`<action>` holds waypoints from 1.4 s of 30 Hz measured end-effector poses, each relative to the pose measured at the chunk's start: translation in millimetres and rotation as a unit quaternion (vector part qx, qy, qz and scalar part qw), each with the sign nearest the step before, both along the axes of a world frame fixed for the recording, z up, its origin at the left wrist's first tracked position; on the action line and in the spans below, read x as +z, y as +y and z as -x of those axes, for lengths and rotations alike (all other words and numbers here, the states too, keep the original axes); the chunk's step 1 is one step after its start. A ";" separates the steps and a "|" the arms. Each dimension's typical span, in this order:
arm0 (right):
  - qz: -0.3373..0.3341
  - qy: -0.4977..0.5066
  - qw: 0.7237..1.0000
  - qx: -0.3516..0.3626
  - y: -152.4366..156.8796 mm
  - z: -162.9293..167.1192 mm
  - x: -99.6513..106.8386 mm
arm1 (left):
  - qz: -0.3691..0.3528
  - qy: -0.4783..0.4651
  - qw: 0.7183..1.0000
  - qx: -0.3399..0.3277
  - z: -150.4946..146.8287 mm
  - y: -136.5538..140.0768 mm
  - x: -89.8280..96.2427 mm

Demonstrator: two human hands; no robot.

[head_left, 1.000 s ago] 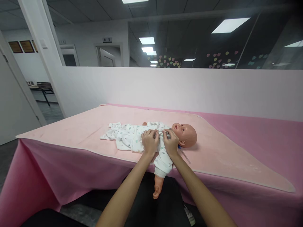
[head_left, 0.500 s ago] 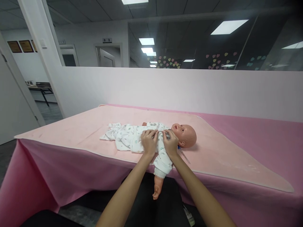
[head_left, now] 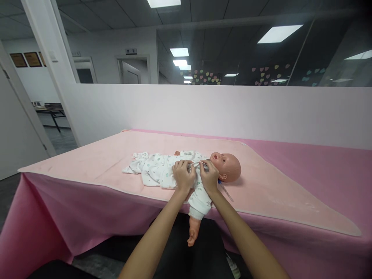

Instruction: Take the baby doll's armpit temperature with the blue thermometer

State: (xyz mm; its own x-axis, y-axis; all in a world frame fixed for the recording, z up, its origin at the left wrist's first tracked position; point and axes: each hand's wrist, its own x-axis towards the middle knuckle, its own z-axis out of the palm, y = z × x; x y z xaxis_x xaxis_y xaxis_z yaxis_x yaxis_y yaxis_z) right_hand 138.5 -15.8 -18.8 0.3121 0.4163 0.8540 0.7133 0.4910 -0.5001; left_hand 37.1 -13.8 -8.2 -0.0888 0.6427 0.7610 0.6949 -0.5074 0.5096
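Note:
A baby doll (head_left: 229, 166) lies on its back, its head to the right. It wears a white printed baby outfit (head_left: 158, 166); its near arm (head_left: 194, 230) hangs over the table edge. My left hand (head_left: 183, 176) is over the chest with fingers pinched. Close to the doll's neck, my right hand (head_left: 208, 174) is pinched too. A thin white tie (head_left: 195, 164) of the outfit runs between my fingertips. Partly hidden by my right hand, a slim clear stick-like item with a blue end (head_left: 226, 192) lies by the doll's shoulder.
A peach pad (head_left: 279, 193) covers much of the table, over a pink cloth (head_left: 334, 166) that drapes down the front. Behind stands a low white wall (head_left: 203, 112) with glass above it. My dark-clothed legs (head_left: 192, 255) are under the table edge.
My left fingers have shifted slightly, and the white tie between my hands now slants up to the right. My right hand and the doll stay almost in place.

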 end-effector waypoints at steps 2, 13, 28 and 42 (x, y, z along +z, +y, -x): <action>0.000 0.000 1.000 -0.001 0.3 0.0 -0.4 | 0.007 -0.002 1.000 -0.001 0.4 0.1 0.0; -0.003 -0.004 1.000 0.003 0.8 -0.3 -0.6 | 0.029 -0.006 1.000 -0.007 0.2 0.8 0.0; -0.003 -0.007 1.000 -0.005 0.3 -0.3 -0.7 | 0.027 0.031 0.999 -0.002 -0.1 1.3 -1.8; -0.005 -0.009 1.000 -0.008 0.2 -0.1 0.3 | 0.028 0.048 0.998 0.008 -1.2 0.8 -1.4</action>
State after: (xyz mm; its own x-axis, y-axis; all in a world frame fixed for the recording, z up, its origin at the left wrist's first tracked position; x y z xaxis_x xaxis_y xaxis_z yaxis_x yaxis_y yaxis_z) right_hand 138.7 -15.6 -18.5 0.3044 0.4021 0.8635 0.7299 0.4839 -0.4827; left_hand 38.3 -13.0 -9.6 -0.0285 0.6839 0.7290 0.7496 -0.4679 0.4682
